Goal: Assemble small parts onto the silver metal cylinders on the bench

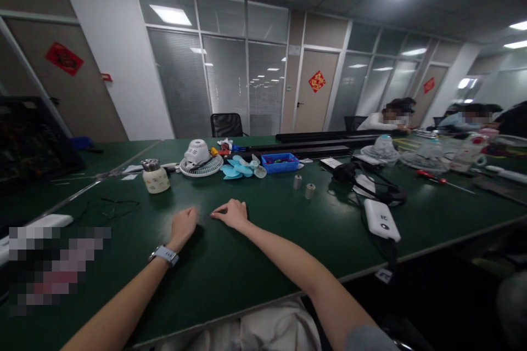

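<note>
Both my forearms reach out over a dark green table (255, 263). My left hand (183, 224), with a watch on its wrist, rests on the table curled into a loose fist; nothing shows in it. My right hand (233, 213) lies just to the right of it, fingertips pinched together against the tabletop, and whether they hold anything I cannot make out. Beyond the hands lie a white fan housing on its grille (200, 158), a light blue fan blade (242, 168), a small cream bottle with a metal cap (155, 176) and two small grey cylinders (303, 186).
A blue tray of small parts (280, 162) sits behind the blade. A white power bank (381, 219) with black cables lies at right, near a red-handled screwdriver (432, 177). Other people sit at the far right end. A black crate (33, 140) stands at left.
</note>
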### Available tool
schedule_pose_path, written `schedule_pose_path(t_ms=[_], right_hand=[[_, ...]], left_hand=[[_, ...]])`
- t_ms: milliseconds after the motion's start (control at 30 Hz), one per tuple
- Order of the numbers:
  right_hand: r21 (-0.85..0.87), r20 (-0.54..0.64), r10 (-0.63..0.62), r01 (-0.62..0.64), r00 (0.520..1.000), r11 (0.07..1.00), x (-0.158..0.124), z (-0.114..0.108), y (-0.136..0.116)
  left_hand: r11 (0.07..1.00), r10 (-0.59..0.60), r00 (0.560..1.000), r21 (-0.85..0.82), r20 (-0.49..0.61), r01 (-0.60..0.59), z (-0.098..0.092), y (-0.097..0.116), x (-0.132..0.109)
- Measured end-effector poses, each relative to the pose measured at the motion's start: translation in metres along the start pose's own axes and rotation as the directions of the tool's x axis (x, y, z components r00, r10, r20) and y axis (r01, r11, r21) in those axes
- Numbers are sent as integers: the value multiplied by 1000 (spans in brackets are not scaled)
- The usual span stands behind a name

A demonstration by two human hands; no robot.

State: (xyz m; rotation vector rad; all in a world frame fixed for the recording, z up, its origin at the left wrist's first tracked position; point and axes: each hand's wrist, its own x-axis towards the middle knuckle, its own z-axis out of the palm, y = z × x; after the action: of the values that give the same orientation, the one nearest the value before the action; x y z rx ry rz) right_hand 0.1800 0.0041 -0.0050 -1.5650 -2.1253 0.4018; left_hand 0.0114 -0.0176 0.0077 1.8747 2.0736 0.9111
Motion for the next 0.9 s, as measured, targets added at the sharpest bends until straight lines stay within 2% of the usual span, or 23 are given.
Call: schedule_pose_path(t_ms=[100, 167, 200, 267, 333, 400, 433, 500, 600, 800, 900], right_hand=[[-5, -51, -126, 126, 991, 992, -20, -25, 25], [-78, -148, -202, 192, 968, 978, -35, -58, 56], [-122, -228, -197, 172, 954, 977, -42, -78, 75], [-138, -423, -43, -17, 905, 990, -53, -120, 115], [-106, -578, 156, -263, 801, 959, -60, -158, 152], [-58, -614, 318, -442, 723, 895, -66, -184, 181], [-41, -597, 377, -497, 708, 867, -68, -191, 192], [-24, -537, 458, -555, 708, 831, -70, -196, 205], [-9, -483, 518, -596, 706, 803, -71, -190, 211], [-4, -493, 525, -605, 694, 796, -70, -185, 209], [-19, -461, 553, -630, 695, 776, -73, -186, 207]], left_hand=[[995, -2, 1000, -98, 21, 4, -2, 1, -2], [984, 16, 999, -175, 32, -10, -1, 1, -1], [980, 20, 999, -199, 39, -12, 0, 1, 0], [979, 11, 998, -205, 66, 3, 2, 0, 3], [983, -11, 996, -180, 84, 26, 5, -1, 6], [988, -25, 996, -151, 81, 38, 6, -3, 8], [990, -26, 997, -140, 74, 36, 7, -4, 8], [992, -19, 998, -124, 62, 26, 7, -5, 8], [992, 2, 999, -123, 47, 3, 6, -4, 7], [992, 17, 1000, -126, 9, -16, 6, -3, 7], [990, 21, 1000, -142, 1, -21, 5, -2, 7]])
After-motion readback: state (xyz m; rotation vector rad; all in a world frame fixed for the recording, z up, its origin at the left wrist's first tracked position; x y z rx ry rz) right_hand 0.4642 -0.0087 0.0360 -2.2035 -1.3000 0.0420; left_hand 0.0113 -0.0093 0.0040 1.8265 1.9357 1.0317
